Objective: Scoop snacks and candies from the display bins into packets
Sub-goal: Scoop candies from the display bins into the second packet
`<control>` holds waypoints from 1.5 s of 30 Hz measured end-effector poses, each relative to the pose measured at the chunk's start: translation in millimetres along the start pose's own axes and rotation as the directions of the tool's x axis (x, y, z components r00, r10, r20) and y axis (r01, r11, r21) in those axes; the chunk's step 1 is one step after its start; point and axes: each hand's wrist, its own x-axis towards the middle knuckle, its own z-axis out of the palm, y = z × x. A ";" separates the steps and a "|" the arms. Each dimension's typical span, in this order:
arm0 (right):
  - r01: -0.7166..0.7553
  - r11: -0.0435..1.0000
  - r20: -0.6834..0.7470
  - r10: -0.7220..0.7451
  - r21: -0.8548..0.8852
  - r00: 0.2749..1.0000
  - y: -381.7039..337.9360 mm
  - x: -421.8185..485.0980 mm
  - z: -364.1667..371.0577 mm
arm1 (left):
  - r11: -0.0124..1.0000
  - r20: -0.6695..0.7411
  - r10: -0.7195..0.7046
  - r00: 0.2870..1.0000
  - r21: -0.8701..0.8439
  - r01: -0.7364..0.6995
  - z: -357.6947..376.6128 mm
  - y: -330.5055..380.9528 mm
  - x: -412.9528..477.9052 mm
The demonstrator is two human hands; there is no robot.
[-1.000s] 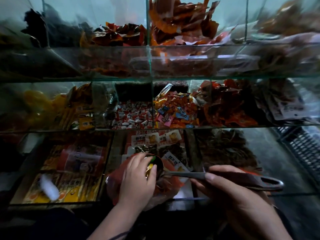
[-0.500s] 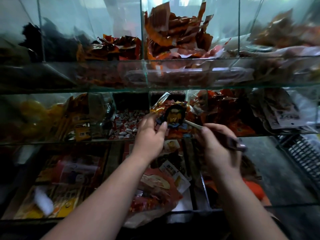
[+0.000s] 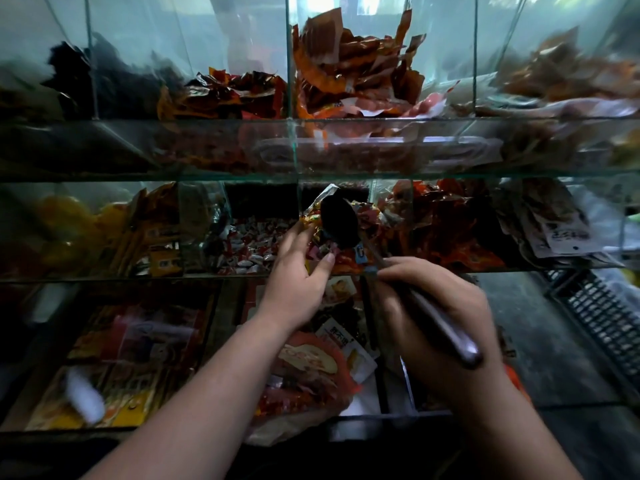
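My right hand grips the long handle of a metal scoop. The scoop's dark bowl is tipped with its back toward me and pushed into the mixed colourful candies in a middle-shelf glass bin. My left hand reaches into the same bin, just left of the bowl. Its fingers are spread and curved against the candies, thumb near the bowl's lower edge. A red plastic packet with snacks inside lies on the bottom shelf under my left forearm, with no hand on it.
Glass dividers split three shelves into bins. White-and-red wrapped candies fill the bin to the left, red-orange packets the one to the right. Taller sachets pile on the top shelf. A dark crate sits lower right.
Both hands rose from the red packet on the bottom shelf to the middle-shelf candy bin. The scoop, earlier level over the packet, now digs bowl-first into the candies.
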 end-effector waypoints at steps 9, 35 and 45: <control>-0.319 0.924 0.276 0.257 0.210 0.926 -42.9 -59.7 -24.8 | 0.997 -0.232 -0.022 0.972 0.073 0.040 -58.9 -46.8 -101.4; -0.759 0.644 0.374 0.729 -0.091 0.573 20.2 -84.2 187.3 | 0.939 -0.079 -0.253 0.964 0.220 0.265 -64.8 -103.7 -147.9; -0.836 0.522 0.254 0.797 0.169 0.548 9.5 -89.4 154.1 | 0.948 -0.097 -0.237 0.967 0.192 0.252 -66.7 -103.1 -146.3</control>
